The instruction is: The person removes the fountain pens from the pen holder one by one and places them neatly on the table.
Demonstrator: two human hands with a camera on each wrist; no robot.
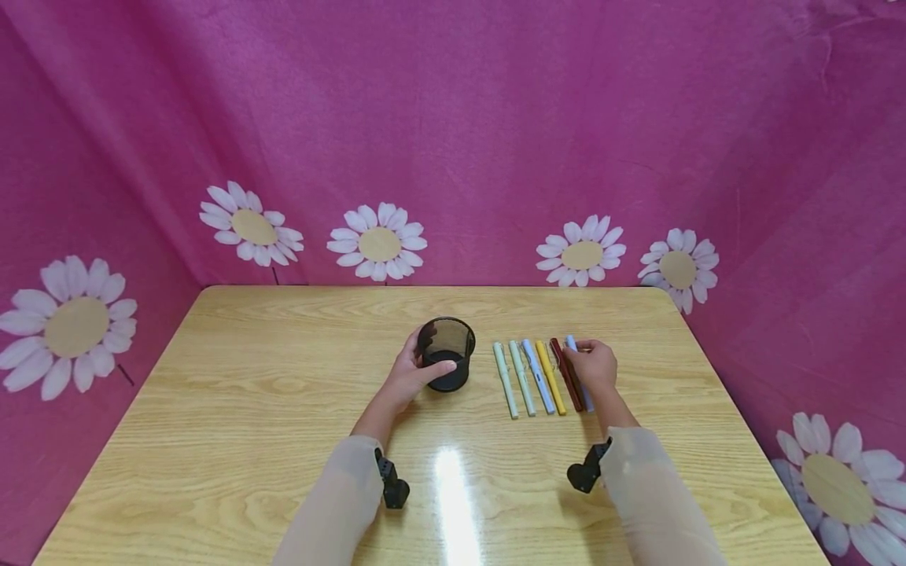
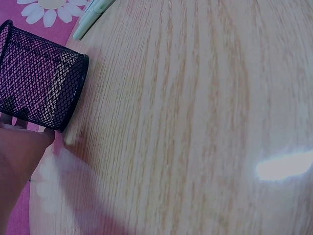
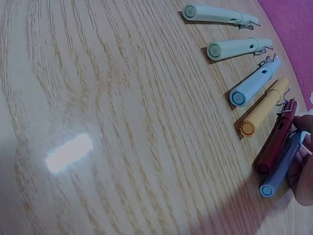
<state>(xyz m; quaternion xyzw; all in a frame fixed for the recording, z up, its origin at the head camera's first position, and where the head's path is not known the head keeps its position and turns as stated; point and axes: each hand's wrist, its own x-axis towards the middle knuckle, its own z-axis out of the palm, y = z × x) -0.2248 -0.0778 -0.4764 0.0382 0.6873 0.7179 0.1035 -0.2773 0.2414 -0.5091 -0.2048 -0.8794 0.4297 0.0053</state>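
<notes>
A black mesh pen holder (image 1: 449, 376) stands on the table, gripped by my left hand (image 1: 410, 376) with the thumb across its near side and the fingers round the left. In the left wrist view the mesh pen holder (image 2: 41, 73) appears tilted, with the hand (image 2: 22, 152) against it. At the right end of a row of pens, my right hand (image 1: 596, 365) pinches the upper part of a blue pen (image 3: 282, 169). Close beside that pen lies a dark red pen (image 3: 278, 142). Further left are a yellow pen (image 3: 264, 108), another blue pen (image 3: 255, 83) and two pale green pens (image 3: 234, 48).
The wooden table (image 1: 233, 424) carries a bright light reflection (image 1: 454, 503) near its front. A pink curtain (image 1: 453, 141) printed with white flowers closes in the back and both sides. A black wrist camera (image 1: 393, 487) is strapped to each sleeved forearm.
</notes>
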